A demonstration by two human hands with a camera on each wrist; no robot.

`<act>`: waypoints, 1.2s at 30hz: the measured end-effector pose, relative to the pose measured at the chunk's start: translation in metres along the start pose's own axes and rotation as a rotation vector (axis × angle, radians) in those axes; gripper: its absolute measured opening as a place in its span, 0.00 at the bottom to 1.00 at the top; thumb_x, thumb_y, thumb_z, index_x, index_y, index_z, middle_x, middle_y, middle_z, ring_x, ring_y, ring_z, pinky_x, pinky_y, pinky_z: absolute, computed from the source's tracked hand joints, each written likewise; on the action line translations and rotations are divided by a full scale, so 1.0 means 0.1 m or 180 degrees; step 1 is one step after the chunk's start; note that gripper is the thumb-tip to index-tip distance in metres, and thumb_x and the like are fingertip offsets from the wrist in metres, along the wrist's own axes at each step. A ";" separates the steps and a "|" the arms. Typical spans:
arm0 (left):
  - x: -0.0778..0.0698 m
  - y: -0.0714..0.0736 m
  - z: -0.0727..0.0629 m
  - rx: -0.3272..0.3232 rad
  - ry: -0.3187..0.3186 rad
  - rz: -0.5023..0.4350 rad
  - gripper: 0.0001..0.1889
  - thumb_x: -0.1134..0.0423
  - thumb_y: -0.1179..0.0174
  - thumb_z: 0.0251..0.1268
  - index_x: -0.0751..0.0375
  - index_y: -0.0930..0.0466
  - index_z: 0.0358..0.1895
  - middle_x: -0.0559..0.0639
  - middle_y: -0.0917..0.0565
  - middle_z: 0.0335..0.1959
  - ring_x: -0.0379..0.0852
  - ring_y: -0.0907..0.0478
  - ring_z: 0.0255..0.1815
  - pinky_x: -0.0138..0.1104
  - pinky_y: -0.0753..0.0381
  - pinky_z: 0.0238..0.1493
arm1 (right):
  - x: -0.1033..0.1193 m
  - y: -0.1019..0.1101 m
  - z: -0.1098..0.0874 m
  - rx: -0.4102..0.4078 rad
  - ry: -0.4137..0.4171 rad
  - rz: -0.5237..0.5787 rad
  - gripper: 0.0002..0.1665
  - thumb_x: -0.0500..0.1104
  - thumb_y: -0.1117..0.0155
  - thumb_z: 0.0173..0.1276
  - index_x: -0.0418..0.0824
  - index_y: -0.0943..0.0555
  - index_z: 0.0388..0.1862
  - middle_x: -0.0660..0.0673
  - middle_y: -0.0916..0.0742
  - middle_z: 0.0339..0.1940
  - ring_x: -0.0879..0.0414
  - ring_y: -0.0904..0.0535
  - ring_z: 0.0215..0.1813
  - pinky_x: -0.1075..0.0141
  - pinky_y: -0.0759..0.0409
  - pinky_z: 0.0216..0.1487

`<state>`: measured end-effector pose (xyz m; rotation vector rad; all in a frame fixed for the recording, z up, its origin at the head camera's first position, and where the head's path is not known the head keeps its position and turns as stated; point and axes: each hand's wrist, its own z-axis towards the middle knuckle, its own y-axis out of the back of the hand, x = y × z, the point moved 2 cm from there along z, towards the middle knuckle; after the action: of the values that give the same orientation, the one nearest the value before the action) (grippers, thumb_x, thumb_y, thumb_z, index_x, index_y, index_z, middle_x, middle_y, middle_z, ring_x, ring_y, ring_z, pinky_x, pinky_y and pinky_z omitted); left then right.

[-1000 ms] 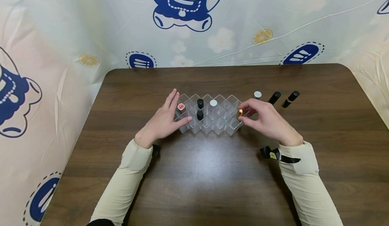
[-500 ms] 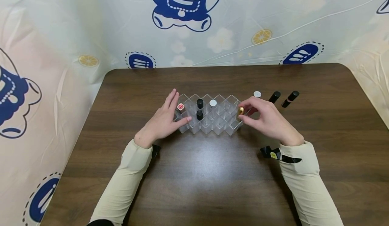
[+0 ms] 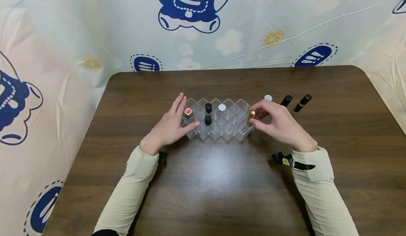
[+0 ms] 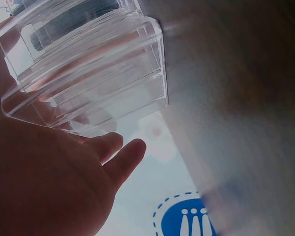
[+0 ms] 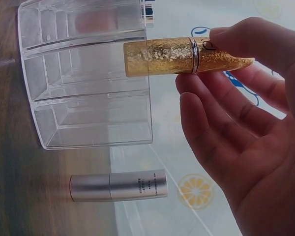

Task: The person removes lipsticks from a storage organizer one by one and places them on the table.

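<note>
A clear acrylic lipstick organizer [image 3: 228, 132] stands on the table. My left hand [image 3: 166, 126] lies along its left end with straight fingers, the thumb over the front corner. In the left wrist view the fingers [image 4: 130, 160] reach past the organizer's clear wall [image 4: 88, 73]. My right hand [image 3: 277, 123] pinches a gold lipstick tube [image 5: 167, 56] by its upper part, between thumb and fingers. The tube's lower end is within the organizer's right-end compartment [image 5: 88, 118], just below the rim. Other slots hold a red-topped tube [image 3: 188, 112], two black-capped tubes [image 3: 208, 107] and a white-topped one [image 3: 222, 107].
Right of the organizer stand a silver tube [image 5: 118, 186] with a white top, a black tube [image 3: 286, 100] and a black tube with a pinkish band [image 3: 302, 103]. A printed curtain [image 3: 190, 49] hangs behind the wooden table [image 3: 215, 193].
My right hand and the gold lipstick tube have shifted very slightly to the right over the organizer's end. The left hand stays in place.
</note>
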<state>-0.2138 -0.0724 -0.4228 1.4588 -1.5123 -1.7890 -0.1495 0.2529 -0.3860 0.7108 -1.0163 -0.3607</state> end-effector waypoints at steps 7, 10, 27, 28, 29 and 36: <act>-0.01 0.01 -0.01 0.0004 -0.0005 0.0023 0.53 0.27 0.54 0.62 0.51 0.70 0.78 0.44 0.71 0.80 0.56 0.51 0.78 0.59 0.43 0.71 | 0.02 0.02 -0.01 -0.0018 0.0004 -0.0011 0.16 0.33 0.30 0.59 0.40 0.21 0.46 0.51 0.15 0.38 0.63 0.20 0.38 0.70 0.19 0.40; -0.01 0.01 -0.01 0.0014 -0.0007 0.0017 0.53 0.27 0.54 0.62 0.51 0.70 0.78 0.45 0.70 0.80 0.56 0.52 0.79 0.59 0.43 0.71 | 0.02 0.02 0.00 -0.0051 0.0044 -0.0017 0.16 0.33 0.30 0.59 0.38 0.20 0.46 0.51 0.15 0.39 0.63 0.20 0.38 0.70 0.19 0.40; -0.01 0.01 -0.01 0.0021 -0.0012 0.0004 0.53 0.27 0.54 0.62 0.51 0.70 0.78 0.44 0.71 0.80 0.56 0.52 0.79 0.58 0.44 0.71 | 0.02 0.07 -0.02 -0.0202 0.0110 -0.0086 0.16 0.32 0.29 0.57 0.38 0.20 0.45 0.51 0.16 0.37 0.63 0.20 0.37 0.71 0.20 0.39; 0.00 0.01 -0.01 0.0023 -0.0013 0.0006 0.53 0.27 0.54 0.62 0.51 0.70 0.78 0.44 0.71 0.80 0.56 0.52 0.79 0.58 0.44 0.71 | 0.02 0.08 -0.02 -0.0218 0.0120 -0.0095 0.16 0.31 0.29 0.57 0.38 0.20 0.45 0.51 0.16 0.36 0.63 0.20 0.37 0.70 0.20 0.39; -0.01 0.01 -0.01 0.0025 -0.0013 0.0005 0.53 0.27 0.54 0.62 0.51 0.70 0.78 0.45 0.71 0.80 0.56 0.52 0.79 0.58 0.44 0.71 | 0.02 0.08 -0.02 -0.0229 0.0123 -0.0101 0.16 0.31 0.29 0.57 0.38 0.20 0.45 0.51 0.16 0.36 0.63 0.20 0.37 0.70 0.20 0.39; -0.01 0.01 -0.02 0.0037 -0.0012 0.0001 0.53 0.27 0.54 0.62 0.51 0.70 0.78 0.46 0.71 0.80 0.56 0.52 0.79 0.59 0.45 0.71 | 0.03 0.10 -0.03 -0.0263 0.0104 -0.0102 0.16 0.32 0.29 0.57 0.39 0.20 0.45 0.52 0.16 0.36 0.64 0.21 0.37 0.70 0.20 0.39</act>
<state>-0.2121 -0.0727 -0.4214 1.4617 -1.5271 -1.7865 -0.1458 0.2595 -0.3786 0.6572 -0.9547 -0.4153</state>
